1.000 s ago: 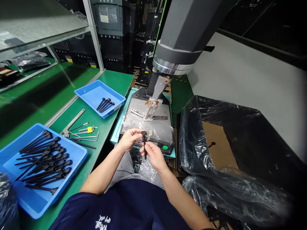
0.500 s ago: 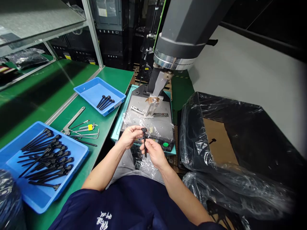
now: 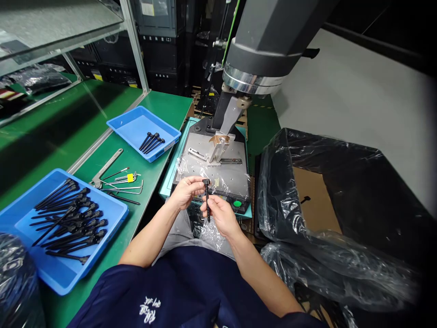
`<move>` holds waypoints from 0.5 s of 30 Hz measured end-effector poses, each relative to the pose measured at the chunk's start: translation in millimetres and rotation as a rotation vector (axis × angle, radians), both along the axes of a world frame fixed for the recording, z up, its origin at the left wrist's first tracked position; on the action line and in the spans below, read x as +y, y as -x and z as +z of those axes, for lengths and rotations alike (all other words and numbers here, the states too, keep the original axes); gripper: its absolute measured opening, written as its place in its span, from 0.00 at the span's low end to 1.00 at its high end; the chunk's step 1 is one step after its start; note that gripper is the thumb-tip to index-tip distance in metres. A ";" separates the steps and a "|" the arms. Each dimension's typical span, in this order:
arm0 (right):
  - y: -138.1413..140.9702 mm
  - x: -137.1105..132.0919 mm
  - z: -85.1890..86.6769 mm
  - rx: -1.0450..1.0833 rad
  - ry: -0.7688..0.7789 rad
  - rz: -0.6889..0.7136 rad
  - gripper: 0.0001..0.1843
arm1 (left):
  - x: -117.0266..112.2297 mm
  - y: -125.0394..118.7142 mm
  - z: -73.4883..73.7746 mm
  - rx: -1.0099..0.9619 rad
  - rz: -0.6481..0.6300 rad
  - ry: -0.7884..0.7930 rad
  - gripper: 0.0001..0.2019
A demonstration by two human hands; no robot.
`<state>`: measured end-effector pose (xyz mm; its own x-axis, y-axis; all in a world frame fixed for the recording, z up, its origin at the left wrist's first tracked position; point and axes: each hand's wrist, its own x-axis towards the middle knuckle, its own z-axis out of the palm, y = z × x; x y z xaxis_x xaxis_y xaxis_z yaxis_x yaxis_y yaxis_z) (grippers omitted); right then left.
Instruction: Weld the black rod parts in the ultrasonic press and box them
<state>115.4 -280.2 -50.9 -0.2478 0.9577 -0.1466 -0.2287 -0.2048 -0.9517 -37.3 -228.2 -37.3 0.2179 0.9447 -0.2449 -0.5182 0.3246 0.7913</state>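
Note:
Upright between my hands is a black bolt-like part (image 3: 206,196) with a wide head and a long, ribbed shaft. My left hand (image 3: 185,193) pinches it close to the head. Lower down, the fingers and thumb of my right hand (image 3: 221,213) grip the shaft, whose tip pokes out below. Just beyond both hands is the metal base plate (image 3: 198,172) of a machine, partly under clear film. A metal fixture (image 3: 215,154) stands on that plate, beneath the machine's blade-like metal tool (image 3: 229,117).
Many similar black parts fill the near blue tray (image 3: 118,218); several lie in the far blue tray (image 3: 124,119). Hex keys (image 3: 128,186) and a caliper-like metal tool (image 3: 108,165) rest on the green bench. To the right, a film-lined black bin (image 3: 276,196) holds cardboard (image 3: 316,200) with one black part.
Both hands keep their hold on the bolt-like part, with almost no movement. The whole view has shifted slightly, so the surroundings appear a little higher and further right.

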 end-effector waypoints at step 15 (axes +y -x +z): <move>11.1 4.3 1.3 -0.168 -0.108 -0.125 0.18 | -7.1 -0.9 0.2 -0.070 0.007 0.006 0.19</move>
<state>104.3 -275.9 -49.5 -0.1072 0.9917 -0.0704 -0.0824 -0.0794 -0.9934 -36.4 -235.3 -37.1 0.2281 0.9449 -0.2349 -0.5746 0.3254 0.7509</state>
